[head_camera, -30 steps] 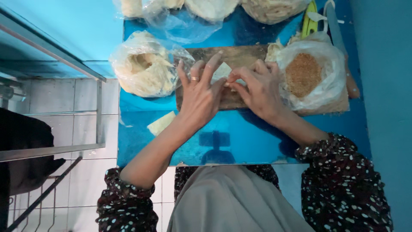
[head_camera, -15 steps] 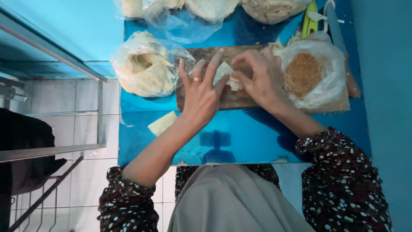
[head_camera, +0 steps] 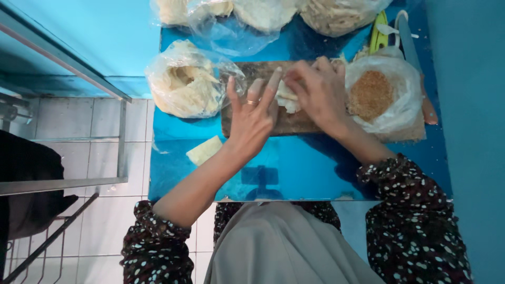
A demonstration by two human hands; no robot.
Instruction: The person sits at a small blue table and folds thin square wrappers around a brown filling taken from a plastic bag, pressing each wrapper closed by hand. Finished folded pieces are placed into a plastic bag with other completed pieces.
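Both hands are working over the wooden cutting board (head_camera: 247, 118) in the upper middle of the frame. The left hand (head_camera: 252, 118) lies flat-ish on the board with its fingers spread wide and pointing up the frame, ring on 1 finger, fingertips touching the pale dough piece (head_camera: 286, 97). It's pressing, not pinching, so nothing is clasped in it. The right hand (head_camera: 318, 94) comes in from the right and curls over the same dough piece, fingers bent down onto it; whether it's really clamped around the dough or just resting on top I can't tell, the knuckles hide it.

Edges and room: the board sits on a shiny blue table (head_camera: 294, 173), whose near edge runs right above the person's lap. The lower half of the table is mostly bare, apart from 1 small pale slab (head_camera: 204, 150) at left center. It's tight higher up: a clear bag of pale dough (head_camera: 181, 84) touches the board's left end, and a bag of brown crumbs (head_camera: 373, 94) sits just beside the right hand. More bags (head_camera: 273, 13) crowd the top edge, with a yellow-green tool (head_camera: 377, 37) at upper right.
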